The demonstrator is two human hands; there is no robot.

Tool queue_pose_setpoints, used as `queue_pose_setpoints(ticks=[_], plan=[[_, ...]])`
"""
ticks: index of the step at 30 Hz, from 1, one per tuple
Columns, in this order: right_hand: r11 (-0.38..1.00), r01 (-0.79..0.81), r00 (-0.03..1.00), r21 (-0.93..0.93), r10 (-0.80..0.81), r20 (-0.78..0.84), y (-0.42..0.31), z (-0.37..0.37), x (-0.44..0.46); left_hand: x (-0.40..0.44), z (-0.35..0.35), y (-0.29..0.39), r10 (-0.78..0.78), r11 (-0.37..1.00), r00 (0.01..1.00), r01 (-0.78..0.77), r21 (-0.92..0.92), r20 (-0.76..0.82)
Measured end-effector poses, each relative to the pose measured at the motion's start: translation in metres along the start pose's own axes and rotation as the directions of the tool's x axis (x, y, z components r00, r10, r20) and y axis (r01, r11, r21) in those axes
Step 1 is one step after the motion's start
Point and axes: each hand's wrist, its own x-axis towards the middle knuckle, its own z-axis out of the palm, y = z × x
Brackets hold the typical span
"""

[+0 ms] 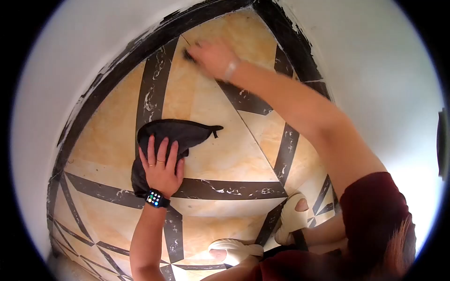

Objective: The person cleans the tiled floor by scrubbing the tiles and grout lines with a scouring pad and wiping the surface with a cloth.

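My left hand (162, 165) lies flat with fingers spread on a folded piece of black cloth (176, 132) on the tiled floor. The cloth has a bound edge and a short tie at its right tip; I cannot tell whether it is a bag or some other item. Farther forward, my right hand (213, 57) is smeared by motion just above the floor, fingers curled together. At its fingertips shows a small dark thing (189, 55), too blurred to name.
Cream and dark marbled tiles (225, 154) cover the floor. A black skirting (112, 70) runs along the white walls (370, 56), meeting in a corner ahead. My feet in light slippers (293, 218) are at the lower right.
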Motion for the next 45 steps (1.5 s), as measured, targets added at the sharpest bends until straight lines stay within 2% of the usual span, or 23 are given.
queue_pose_setpoints(ticks=[1, 2, 3, 6, 7, 10, 13, 15, 17, 19, 21, 23, 27, 29, 31, 32, 34, 37, 38, 41, 43, 44, 45], plan=[[0.988, 0.106, 0.989, 0.112, -0.093, -0.116, -0.006, 0.006, -0.047, 0.0, -0.001, 0.001, -0.002, 1.0, 1.0, 0.002, -0.002, -0.019], [0.997, 0.071, 0.997, 0.019, -0.072, 0.03, -0.027, -0.002, -0.113, 0.0, 0.0, 0.002, 0.0, 1.0, 0.999, 0.0, -0.005, -0.035], [0.98, 0.201, 0.976, 0.005, -0.201, 0.082, -0.043, -0.014, -0.184, -0.001, 0.001, 0.002, -0.004, 0.999, 0.999, 0.003, -0.037, -0.045], [0.921, 0.316, 0.892, 0.227, -0.37, 0.261, -0.052, -0.02, -0.272, -0.003, 0.0, 0.002, -0.058, 0.995, 0.996, 0.052, -0.091, -0.063], [0.944, 0.272, 0.886, 0.188, -0.322, 0.333, -0.058, -0.023, -0.239, -0.006, 0.002, 0.0, -0.099, 0.98, 0.991, 0.082, -0.183, -0.086], [0.989, -0.052, 0.978, 0.141, 0.022, 0.208, -0.07, -0.014, -0.092, -0.01, 0.008, -0.005, -0.216, 0.903, 0.955, 0.116, -0.414, -0.205], [0.965, -0.204, 0.972, 0.162, 0.22, -0.082, -0.11, -0.002, -0.083, -0.01, 0.004, -0.005, -0.348, 0.828, 0.875, 0.118, -0.548, -0.336], [0.989, -0.129, 0.99, 0.079, 0.123, 0.073, -0.166, 0.011, -0.187, -0.009, 0.004, -0.005, -0.326, 0.838, 0.879, 0.098, -0.537, -0.347], [0.94, 0.12, 0.993, 0.32, -0.107, -0.057, -0.171, -0.024, -0.225, -0.009, 0.006, -0.004, -0.282, 0.853, 0.899, 0.076, -0.516, -0.334], [0.972, 0.201, 0.977, 0.125, -0.191, -0.09, -0.148, -0.003, -0.193, -0.011, 0.004, -0.003, -0.267, 0.871, 0.908, 0.085, -0.484, -0.322], [0.98, 0.03, 0.997, 0.197, -0.045, 0.069, -0.113, -0.006, -0.083, -0.009, 0.005, -0.002, -0.259, 0.879, 0.909, 0.082, -0.47, -0.326], [0.987, 0.013, 0.992, 0.161, -0.033, 0.122, -0.093, -0.016, -0.027, -0.007, 0.003, -0.004, -0.239, 0.892, 0.93, 0.096, -0.441, -0.28], [0.983, -0.14, 0.99, 0.12, 0.139, 0.021, -0.078, -0.012, -0.202, -0.007, 0.004, -0.005, -0.185, 0.902, 0.95, 0.064, -0.426, -0.25], [0.989, -0.042, 0.992, 0.144, 0.024, 0.123, -0.08, -0.026, -0.299, -0.007, 0.005, -0.002, -0.209, 0.896, 0.947, 0.085, -0.436, -0.244], [0.993, 0.016, 0.981, 0.119, -0.039, 0.19, -0.068, -0.029, -0.294, -0.007, 0.005, -0.003, -0.209, 0.899, 0.942, 0.08, -0.43, -0.261], [0.999, 0.037, 0.993, 0.03, -0.04, 0.107, -0.058, -0.021, -0.254, -0.007, 0.004, -0.005, -0.217, 0.895, 0.944, 0.091, -0.436, -0.249], [0.965, -0.25, 0.967, 0.077, 0.252, -0.023, -0.023, -0.017, -0.171, -0.007, 0.004, -0.008, -0.213, 0.873, 0.941, 0.062, -0.484, -0.263], [0.94, -0.33, 0.943, 0.088, 0.332, -0.004, -0.036, -0.014, -0.193, -0.01, -0.014, -0.007, -0.35, 0.789, 0.923, 0.199, -0.581, -0.159], [0.956, -0.275, 0.961, 0.103, 0.27, 0.055, -0.053, -0.018, -0.23, -0.014, -0.021, -0.004, -0.356, 0.766, 0.923, 0.198, -0.612, -0.147], [0.974, 0.013, 0.988, 0.227, -0.048, 0.149, -0.09, -0.029, -0.369, -0.03, -0.038, 0.015, -0.152, 0.827, 0.953, -0.022, -0.561, -0.261], [0.986, 0.073, 0.921, 0.149, -0.124, 0.369, -0.082, -0.035, -0.349, -0.047, -0.026, 0.033, -0.041, 0.769, 0.97, -0.121, -0.628, -0.238], [0.989, 0.086, 0.868, 0.12, -0.133, 0.478, -0.082, -0.039, -0.332, -0.057, -0.016, 0.045, 0.025, 0.761, 0.987, -0.12, -0.638, -0.156], [0.984, 0.02, 0.958, 0.179, -0.07, 0.279, -0.08, -0.041, -0.306, -0.064, -0.008, 0.058, 0.094, 0.75, 0.993, -0.116, -0.651, -0.069]])
